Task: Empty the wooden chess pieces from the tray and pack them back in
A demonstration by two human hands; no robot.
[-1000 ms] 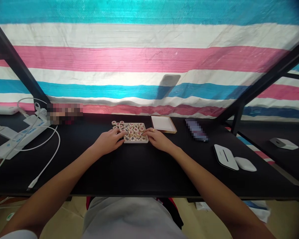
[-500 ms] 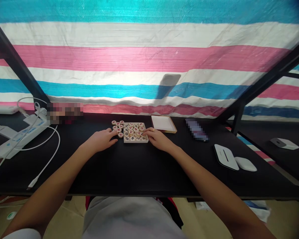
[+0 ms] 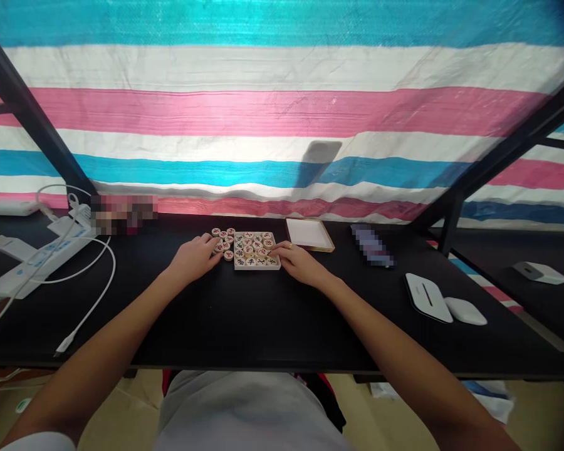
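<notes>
A small pale tray (image 3: 257, 266) holds several round wooden chess pieces with red and dark marks. More loose pieces (image 3: 224, 240) lie in a cluster just left of the tray on the black table (image 3: 263, 313). My left hand (image 3: 195, 258) rests by that cluster, fingertips pinched on one of the loose pieces. My right hand (image 3: 299, 263) lies at the tray's right edge, fingers bent against its corner, a ring on one finger.
The tray's flat lid (image 3: 309, 234) lies behind my right hand. A white power strip (image 3: 37, 257) with cables sits far left. A white router (image 3: 427, 297) and white mouse (image 3: 465, 311) lie at right. A striped tarp hangs behind; black frame posts flank the table.
My left hand left the tray's front-left corner and moved left and back to the loose pieces, closing its fingertips on one. My right hand stayed at the tray.
</notes>
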